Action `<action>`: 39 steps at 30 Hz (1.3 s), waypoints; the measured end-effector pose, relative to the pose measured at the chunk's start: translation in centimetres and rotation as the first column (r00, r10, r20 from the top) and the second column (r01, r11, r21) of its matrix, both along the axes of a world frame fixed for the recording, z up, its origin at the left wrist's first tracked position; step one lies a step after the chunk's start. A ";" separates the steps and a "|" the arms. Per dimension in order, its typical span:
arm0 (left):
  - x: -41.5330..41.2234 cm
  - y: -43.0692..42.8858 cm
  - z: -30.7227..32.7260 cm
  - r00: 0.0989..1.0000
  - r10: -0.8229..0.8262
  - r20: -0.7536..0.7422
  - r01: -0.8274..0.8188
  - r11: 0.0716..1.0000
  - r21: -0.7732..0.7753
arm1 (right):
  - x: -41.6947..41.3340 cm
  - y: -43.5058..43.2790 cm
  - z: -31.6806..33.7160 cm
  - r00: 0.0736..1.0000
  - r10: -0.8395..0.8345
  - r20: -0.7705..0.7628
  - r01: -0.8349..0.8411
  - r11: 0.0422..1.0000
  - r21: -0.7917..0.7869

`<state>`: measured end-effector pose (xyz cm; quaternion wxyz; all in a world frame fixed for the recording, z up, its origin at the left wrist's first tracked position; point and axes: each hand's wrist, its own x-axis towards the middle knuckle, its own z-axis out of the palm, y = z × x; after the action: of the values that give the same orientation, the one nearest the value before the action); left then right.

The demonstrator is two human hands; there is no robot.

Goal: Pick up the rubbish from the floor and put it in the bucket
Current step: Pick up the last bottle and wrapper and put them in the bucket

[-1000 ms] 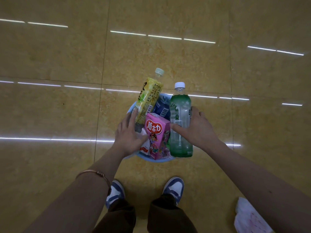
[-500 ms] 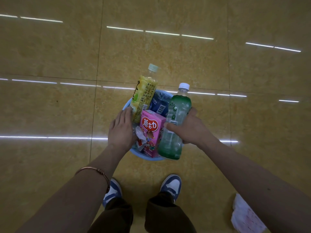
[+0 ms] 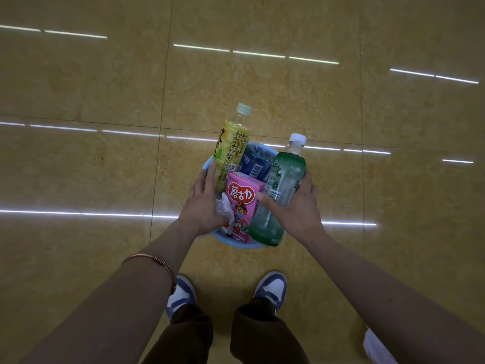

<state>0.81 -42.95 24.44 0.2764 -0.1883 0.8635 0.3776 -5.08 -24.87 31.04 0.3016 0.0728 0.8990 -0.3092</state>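
A light blue bucket (image 3: pixel 244 245) stands on the floor in front of my feet, full of rubbish. In it stand a yellow bottle (image 3: pixel 232 148), a pink carton (image 3: pixel 242 203), a dark blue packet (image 3: pixel 256 161) and some crumpled white plastic (image 3: pixel 224 208). My right hand (image 3: pixel 296 208) grips a green bottle (image 3: pixel 284 179), which leans to the right at the bucket's right side. My left hand (image 3: pixel 202 203) lies with straight fingers against the yellow bottle and the bucket's left rim.
Glossy yellow floor tiles lie all around. A white crumpled paper (image 3: pixel 378 348) lies on the floor at the bottom right, beside my right forearm. My blue and white shoes (image 3: pixel 271 287) stand just behind the bucket.
The green bottle has tilted further to the right in my right hand. My left hand has stayed against the bucket's left side. The view has shifted slightly.
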 end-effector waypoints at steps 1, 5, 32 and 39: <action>0.1 0.0 0.2 1.000 -0.007 0.014 0.007 1.000 0.003 | 0.0 0.0 0.2 1.000 -0.001 0.004 0.001 1.000 0.002; 0.2 0.1 0.5 0.999 0.017 0.049 -0.018 1.000 0.023 | -0.3 0.0 0.7 0.999 -0.045 0.027 0.044 0.999 0.017; 0.7 0.6 5.5 0.999 0.022 -0.048 -0.026 0.995 -0.099 | 0.2 2.3 3.3 0.997 -0.059 0.043 0.059 0.998 0.004; -1.9 1.6 15.5 0.971 -0.019 -0.238 -0.003 0.996 -0.091 | -0.7 2.8 11.7 0.997 -0.060 -0.049 0.057 0.997 -0.061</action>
<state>-1.04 -41.34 39.91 0.1634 -0.1505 0.9073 0.3570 -5.79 -22.09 42.73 0.2716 0.0823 0.8943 -0.3460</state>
